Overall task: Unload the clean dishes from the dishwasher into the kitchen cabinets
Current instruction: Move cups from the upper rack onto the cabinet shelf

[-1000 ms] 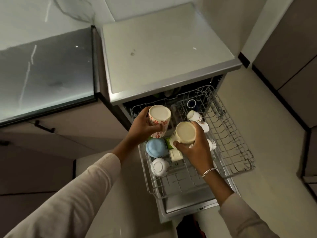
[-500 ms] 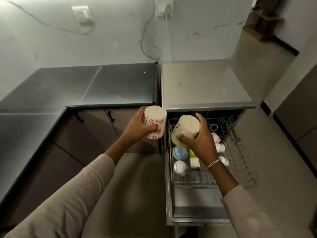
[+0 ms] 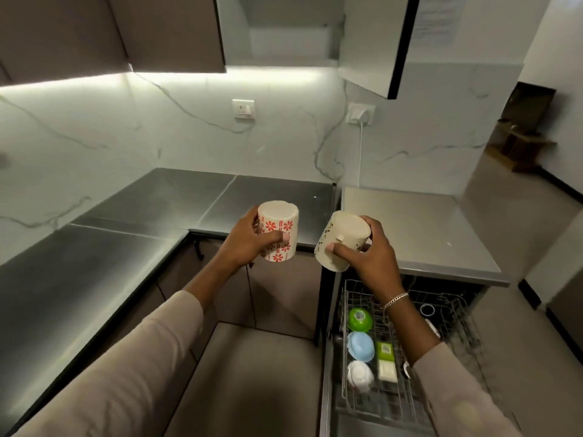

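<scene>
My left hand (image 3: 249,241) grips a white mug with red flowers (image 3: 279,228), held upside down above the counter's front edge. My right hand (image 3: 373,257) holds a cream mug with dark marks (image 3: 342,234), tilted with its base up, above the dishwasher. The pulled-out wire rack (image 3: 457,313) at lower right carries a green bowl (image 3: 360,319), a blue bowl (image 3: 361,346), a white bowl (image 3: 360,375) and small square containers (image 3: 386,361). An upper cabinet (image 3: 284,29) stands open above, its door (image 3: 375,42) swung out to the right.
A dark L-shaped counter (image 3: 94,263) runs along the left and back. The dishwasher's grey top (image 3: 419,228) lies to the right. Sockets (image 3: 243,109) sit on the marble wall, one with a cable. Closed upper cabinets (image 3: 110,29) hang at left. Floor stretches to the right.
Both hands have lifted the two mugs up from the rack to counter height. My view has tilted upward, bringing the wall and upper cabinets into sight.
</scene>
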